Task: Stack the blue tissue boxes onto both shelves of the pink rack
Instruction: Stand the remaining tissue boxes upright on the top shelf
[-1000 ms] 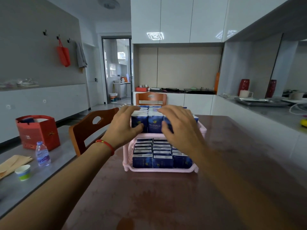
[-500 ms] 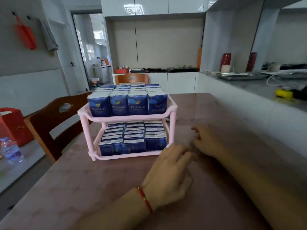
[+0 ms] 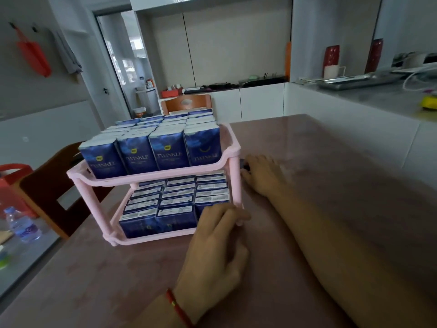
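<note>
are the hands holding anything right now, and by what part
The left hand rests its fingers at the front right foot of the pink rack. The right hand lies beside the rack's right post near a small dark thing; whether it grips cannot be told.

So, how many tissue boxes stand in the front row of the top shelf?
4, upright side by side along the front rim of the pink rack: far left, left of middle, right of middle, far right. More rows stand behind them.
</note>
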{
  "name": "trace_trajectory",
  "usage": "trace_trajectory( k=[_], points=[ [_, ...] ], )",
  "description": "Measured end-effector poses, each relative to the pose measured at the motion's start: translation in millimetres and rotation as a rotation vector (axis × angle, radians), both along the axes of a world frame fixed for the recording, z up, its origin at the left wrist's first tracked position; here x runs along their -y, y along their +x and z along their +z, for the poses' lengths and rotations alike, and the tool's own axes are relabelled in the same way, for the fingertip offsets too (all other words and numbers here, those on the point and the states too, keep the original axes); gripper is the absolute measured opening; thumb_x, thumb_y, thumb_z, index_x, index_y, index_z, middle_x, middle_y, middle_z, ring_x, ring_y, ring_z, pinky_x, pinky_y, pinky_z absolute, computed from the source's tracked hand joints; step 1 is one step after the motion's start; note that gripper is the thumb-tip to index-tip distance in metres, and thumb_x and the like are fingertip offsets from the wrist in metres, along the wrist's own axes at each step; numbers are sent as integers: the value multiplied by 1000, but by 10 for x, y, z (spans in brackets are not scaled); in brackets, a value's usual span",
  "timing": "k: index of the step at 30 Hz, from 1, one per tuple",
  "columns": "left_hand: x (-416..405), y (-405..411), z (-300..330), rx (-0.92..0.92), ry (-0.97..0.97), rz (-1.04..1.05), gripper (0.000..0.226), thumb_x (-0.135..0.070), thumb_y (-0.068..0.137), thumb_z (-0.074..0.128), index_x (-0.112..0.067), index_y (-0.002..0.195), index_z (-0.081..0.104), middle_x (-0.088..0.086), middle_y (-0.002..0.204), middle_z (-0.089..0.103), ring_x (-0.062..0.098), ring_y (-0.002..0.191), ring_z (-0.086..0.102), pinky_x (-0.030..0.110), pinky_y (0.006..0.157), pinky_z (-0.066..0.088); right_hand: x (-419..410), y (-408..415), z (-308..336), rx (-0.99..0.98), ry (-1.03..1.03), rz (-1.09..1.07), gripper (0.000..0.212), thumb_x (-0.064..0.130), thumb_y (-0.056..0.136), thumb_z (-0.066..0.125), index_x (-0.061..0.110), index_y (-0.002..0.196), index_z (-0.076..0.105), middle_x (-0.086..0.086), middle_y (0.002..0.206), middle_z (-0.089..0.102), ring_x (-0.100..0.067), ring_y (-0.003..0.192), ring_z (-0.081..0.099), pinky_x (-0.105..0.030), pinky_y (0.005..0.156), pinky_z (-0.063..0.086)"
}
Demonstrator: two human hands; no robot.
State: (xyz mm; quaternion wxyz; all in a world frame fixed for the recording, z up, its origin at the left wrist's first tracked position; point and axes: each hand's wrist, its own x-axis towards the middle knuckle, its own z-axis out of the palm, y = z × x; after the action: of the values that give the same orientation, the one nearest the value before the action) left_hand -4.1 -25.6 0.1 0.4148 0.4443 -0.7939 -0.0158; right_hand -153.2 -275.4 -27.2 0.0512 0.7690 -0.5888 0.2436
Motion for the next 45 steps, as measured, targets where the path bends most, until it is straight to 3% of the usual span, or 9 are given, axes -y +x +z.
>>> trace_trajectory(
  k=[5,9,14,19,23,28,31,35,45],
  points=[
    [-52,55,26,-74,21,28,39,-5,72,58,-21,108,62,-10,108,56,12,105,55,21,92,43,-428,-170,156,3,21,-85,25,47,92,57,27,106,55,-4,111,67,-27,103,60,-40,87,40],
    [-178,107,64,-180,72,5,26,-17,79,55,-22,104,62,-8,100,60,7,91,57,18,79,45,-936,-491,454,299,124,31,37,42,85,72,20,108,53,-3,103,63,-19,84,59,-32,75,47],
    [-353,100,194,-429,157,-27,19,-19,89,65,-23,108,63,-7,102,65,16,90,62,21,74,52,-2010,-779,1039,359,-31,317,65,41,68,85,18,121,58,4,116,59,-13,98,62,-23,75,55],
    [-555,207,501,-610,185,-135,41,-16,91,71,-26,129,58,-10,108,69,13,93,70,28,82,58,-2615,-338,1395,299,65,678,58,31,72,87,31,123,59,10,124,53,-11,116,58,-33,86,59],
    [-658,563,719,-542,108,-77,44,-11,89,73,-25,129,62,-13,118,71,6,109,68,35,91,59,-2722,160,1565,296,68,792,53,15,82,77,34,129,58,8,129,50,-9,123,53,-29,94,56],
    [-576,1031,976,-462,48,143,38,-25,88,75,-27,124,63,-13,106,71,2,96,67,28,82,60,-2583,711,1867,523,-35,748,47,15,86,74,28,127,57,6,118,66,-5,107,64,-28,91,57],
    [-469,1305,1094,-351,-78,355,46,-18,88,72,-23,132,58,-9,113,66,5,94,63,15,74,53,-2412,923,2031,371,-177,667,40,17,88,72,25,125,60,6,124,66,-3,110,59,-22,91,54],
    [-340,1639,1156,-58,-232,520,43,-17,87,68,-18,130,61,3,129,63,22,119,55,37,103,48,-2199,1093,2036,166,-266,640,39,17,90,70,23,127,62,4,129,63,-4,109,53,-26,94,49],
    [-111,1749,1073,281,-176,409,69,-18,86,68,-14,150,42,9,154,43,27,143,38,33,117,25,-1965,1260,1786,11,-370,589,43,21,92,69,22,133,59,1,134,62,-17,123,51,-38,102,45]
  ],
)
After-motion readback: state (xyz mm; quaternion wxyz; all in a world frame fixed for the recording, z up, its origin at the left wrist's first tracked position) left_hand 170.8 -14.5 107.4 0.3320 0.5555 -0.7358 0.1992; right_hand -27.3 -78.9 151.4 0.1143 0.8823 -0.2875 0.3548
